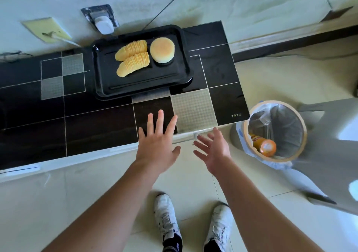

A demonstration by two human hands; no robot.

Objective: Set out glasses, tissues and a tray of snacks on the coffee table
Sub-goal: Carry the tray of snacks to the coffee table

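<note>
A black tray (143,88) lies on the dark glass coffee table (87,124), toward its far right. On the tray are two fanned rows of yellow crisps (132,58) and a round pale cake (162,50). My left hand (157,145) hovers over the table's near edge, fingers spread, holding nothing. Just off the table's front, beside the left hand, my right hand (213,149) is open and empty too. Both hands are well short of the tray. No glasses or tissues are in view.
A round waste bin (275,133) with a plastic liner stands on the floor at the table's right end; an orange crisp can (264,145) lies inside. A white plug (103,24) sits in a floor socket behind the table. My white shoes (168,222) are on the pale tiles.
</note>
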